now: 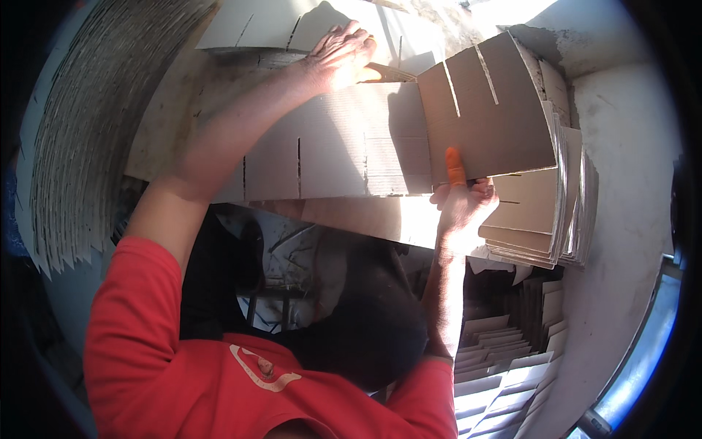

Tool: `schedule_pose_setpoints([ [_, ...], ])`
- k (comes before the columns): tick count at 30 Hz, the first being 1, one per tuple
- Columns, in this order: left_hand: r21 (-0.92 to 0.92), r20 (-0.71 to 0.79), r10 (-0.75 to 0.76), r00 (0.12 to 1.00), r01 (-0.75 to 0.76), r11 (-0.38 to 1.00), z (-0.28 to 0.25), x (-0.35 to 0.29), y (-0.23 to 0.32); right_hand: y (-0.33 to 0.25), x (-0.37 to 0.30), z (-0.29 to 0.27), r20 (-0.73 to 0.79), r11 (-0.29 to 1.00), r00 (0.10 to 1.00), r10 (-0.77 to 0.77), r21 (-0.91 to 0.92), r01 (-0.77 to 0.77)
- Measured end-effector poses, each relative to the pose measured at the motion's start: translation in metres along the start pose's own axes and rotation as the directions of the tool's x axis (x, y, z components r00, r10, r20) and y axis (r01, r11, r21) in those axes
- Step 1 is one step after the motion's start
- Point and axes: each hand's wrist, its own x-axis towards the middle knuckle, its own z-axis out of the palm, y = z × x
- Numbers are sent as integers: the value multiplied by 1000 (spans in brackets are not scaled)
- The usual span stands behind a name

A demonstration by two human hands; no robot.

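Note:
A slotted cardboard sheet (336,157) lies across the work surface, its right part a raised brown panel (486,110) with two cut slots. At the near edge, where the panel meets the flat part, my right hand (464,208) grips the cardboard, its orange-covered finger lying on top and the others curled. My left hand (342,55) is at the far edge of the sheet, fingers bent and closed. Whatever it holds, if anything, is hidden beneath it. Just beyond that hand lies another pale slotted sheet (241,25).
A tall stack of cardboard sheets (80,139) stands on the left. More slotted pieces (574,197) are stacked on the right, beside a pale wall (629,175). Below right, slotted cardboard pieces (504,380) stand in rows. A wooden board edge (351,219) runs under the sheet.

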Motion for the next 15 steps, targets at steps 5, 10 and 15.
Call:
schedule_pose_setpoints([
  [5, 289, 231, 128, 965, -194, 938, 22, 7, -12, 2, -1, -1, -18, 999, 999, 30, 25, -30],
  [10, 45, 46, 122, 991, -124, 991, 18, 11, -22, 14, -3, -2, -8, 995, 1000, -16, 96, 17],
  [15, -377, 183, -109, 977, 173, 910, 7, 21, -25, 5, -3, 0, 21, 999, 999, 28, 22, -28],
])
